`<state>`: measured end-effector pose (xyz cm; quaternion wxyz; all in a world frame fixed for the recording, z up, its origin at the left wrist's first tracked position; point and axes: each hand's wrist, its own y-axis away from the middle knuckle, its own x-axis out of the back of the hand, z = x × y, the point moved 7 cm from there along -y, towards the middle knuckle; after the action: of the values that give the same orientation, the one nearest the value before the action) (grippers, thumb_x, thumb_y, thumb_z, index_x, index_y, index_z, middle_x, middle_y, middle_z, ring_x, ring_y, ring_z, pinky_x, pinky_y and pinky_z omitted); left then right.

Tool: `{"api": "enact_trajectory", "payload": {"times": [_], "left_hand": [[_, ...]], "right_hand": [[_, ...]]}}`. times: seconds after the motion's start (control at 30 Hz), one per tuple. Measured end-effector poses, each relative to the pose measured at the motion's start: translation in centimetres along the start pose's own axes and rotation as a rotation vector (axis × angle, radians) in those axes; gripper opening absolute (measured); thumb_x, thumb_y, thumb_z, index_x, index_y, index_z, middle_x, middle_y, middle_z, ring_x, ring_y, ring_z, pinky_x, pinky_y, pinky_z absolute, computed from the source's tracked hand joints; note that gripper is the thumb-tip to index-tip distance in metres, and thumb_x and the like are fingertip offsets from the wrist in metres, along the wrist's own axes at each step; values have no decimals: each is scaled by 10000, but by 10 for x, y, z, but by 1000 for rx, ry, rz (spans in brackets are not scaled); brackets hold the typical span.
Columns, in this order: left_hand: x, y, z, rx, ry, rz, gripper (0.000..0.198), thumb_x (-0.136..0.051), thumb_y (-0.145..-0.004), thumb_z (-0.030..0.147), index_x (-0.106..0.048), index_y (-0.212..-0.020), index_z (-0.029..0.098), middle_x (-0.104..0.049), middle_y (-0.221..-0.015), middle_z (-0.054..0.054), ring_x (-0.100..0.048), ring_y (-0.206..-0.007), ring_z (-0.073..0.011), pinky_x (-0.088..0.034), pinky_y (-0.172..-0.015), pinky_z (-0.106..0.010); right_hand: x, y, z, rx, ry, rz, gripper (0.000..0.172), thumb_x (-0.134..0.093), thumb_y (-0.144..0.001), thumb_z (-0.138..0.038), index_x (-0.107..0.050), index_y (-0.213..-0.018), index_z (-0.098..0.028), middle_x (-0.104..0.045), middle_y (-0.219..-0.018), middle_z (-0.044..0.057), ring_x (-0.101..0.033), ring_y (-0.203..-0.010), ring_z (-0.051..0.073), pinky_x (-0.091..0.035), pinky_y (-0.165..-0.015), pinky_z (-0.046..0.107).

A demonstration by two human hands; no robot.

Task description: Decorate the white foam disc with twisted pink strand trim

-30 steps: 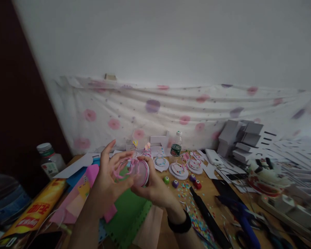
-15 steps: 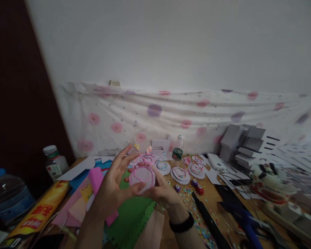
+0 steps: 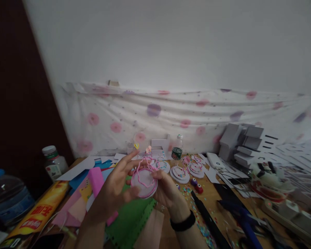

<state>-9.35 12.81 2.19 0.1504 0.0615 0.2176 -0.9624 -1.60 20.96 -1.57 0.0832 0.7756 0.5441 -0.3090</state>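
A round whitish disc [image 3: 142, 184] with pink cord [image 3: 145, 168] around its rim and looped above it is held over the table. My right hand [image 3: 167, 188], with a black band on the wrist, is closed on the disc's right edge, thumb on top. My left hand [image 3: 116, 183] is at the disc's left side, fingers spread and thumb blurred by motion; whether it touches the rim I cannot tell. Below lies a green sheet with a scalloped edge [image 3: 131, 214]. Behind stand similar white discs [image 3: 180, 175] with beaded and pink strings.
Colourful small pieces [image 3: 206, 231] are scattered at right, near a black strip [image 3: 207, 218] and a blue glue gun [image 3: 239, 218]. A small bottle [image 3: 177, 150] stands at the back. Pink block [image 3: 95, 180], papers and a yellow packet [image 3: 40, 207] lie left.
The disc has shifted slightly right and down and shows more of its face. My left thumb has moved from the disc's middle toward its left edge; my right thumb now lies on its upper right.
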Motion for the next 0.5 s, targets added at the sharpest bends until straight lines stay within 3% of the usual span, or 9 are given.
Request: {"api": "enact_trajectory", "payload": {"times": [0.13, 0.3, 0.5], "left_hand": [[7, -7, -5, 75, 168, 124, 600, -821, -791, 395, -607, -1326, 230, -779, -1071, -86, -727, -1029, -247, -566, -853, -321], [11, -10, -7, 103, 285, 193, 619, -903, -669, 247, -648, -1232, 202, -776, -917, -38, -741, -848, -192, -562, -720, -260], [13, -10, -6, 133, 346, 245, 633, -911, -584, 188, -650, -1161, 193, -751, -853, -9, -734, -759, -170, -549, -611, -223]], "right_hand": [[-7, 0, -3, -13, -9, -43, 408, -621, -615, -225, -574, -1020, -203, -735, -976, 68, -698, -967, 291, -607, -803, 496], [-13, 0, -3, -40, -22, -103, 413, -553, -564, -200, -560, -977, -191, -714, -1035, 96, -675, -1034, 314, -589, -846, 551], [-3, 2, -4, -1, -19, -79, 422, -555, -555, -130, -594, -972, -179, -724, -1037, 74, -675, -993, 266, -592, -796, 411]]}}
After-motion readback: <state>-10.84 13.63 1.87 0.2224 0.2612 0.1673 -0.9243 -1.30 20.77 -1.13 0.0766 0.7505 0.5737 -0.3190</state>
